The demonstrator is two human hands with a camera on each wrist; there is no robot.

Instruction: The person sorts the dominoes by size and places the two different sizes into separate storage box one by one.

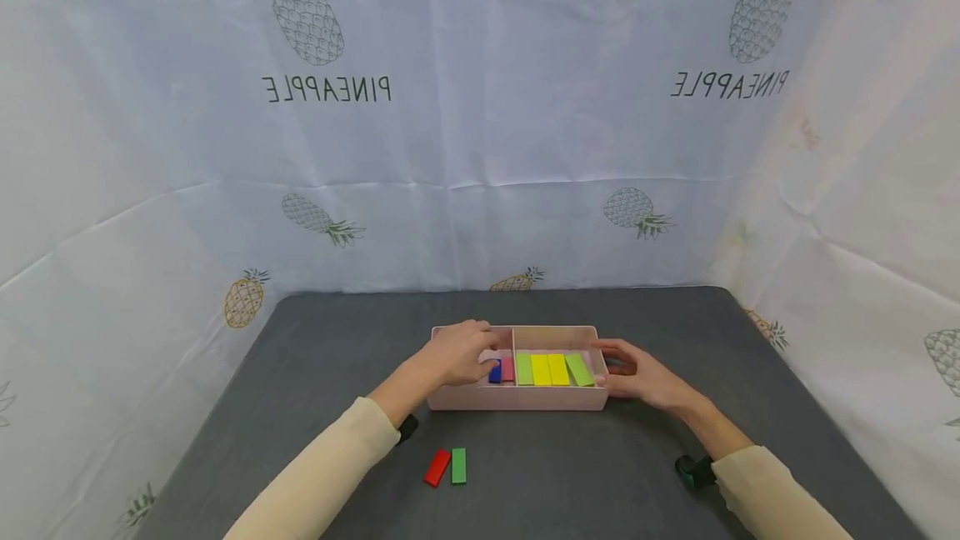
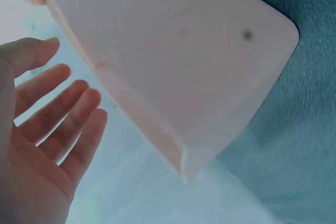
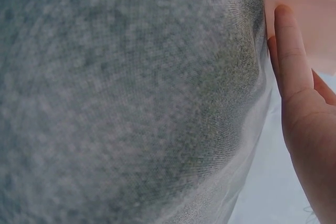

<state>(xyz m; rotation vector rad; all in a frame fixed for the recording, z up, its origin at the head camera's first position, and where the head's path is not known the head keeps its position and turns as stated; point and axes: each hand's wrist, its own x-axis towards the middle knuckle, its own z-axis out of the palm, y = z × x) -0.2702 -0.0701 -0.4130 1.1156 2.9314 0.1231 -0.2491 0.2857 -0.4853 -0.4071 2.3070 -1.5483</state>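
A pale pink box (image 1: 517, 399) with a divider stands on the dark table. Over its left compartment hovers my left hand (image 1: 463, 354), fingers loosely bent. The left wrist view shows nothing between those fingers. Close by its thumb lie a blue block (image 1: 495, 371) and a pink block (image 1: 507, 369); the hand hides part of this compartment. My right hand (image 1: 639, 375) holds the box's right end, fingertips at the rim and thumb (image 3: 291, 51) against the wall. In the right compartment lie yellow blocks (image 1: 550, 370) flanked by light green blocks (image 1: 579, 369), the rightmost one slanted.
A red block (image 1: 437, 468) and a green block (image 1: 459, 466) lie side by side on the table (image 1: 540, 473) in front of the box. Behind the table's far edge hangs a white curtain (image 1: 465, 140) with pineapple prints, which also encloses both sides.
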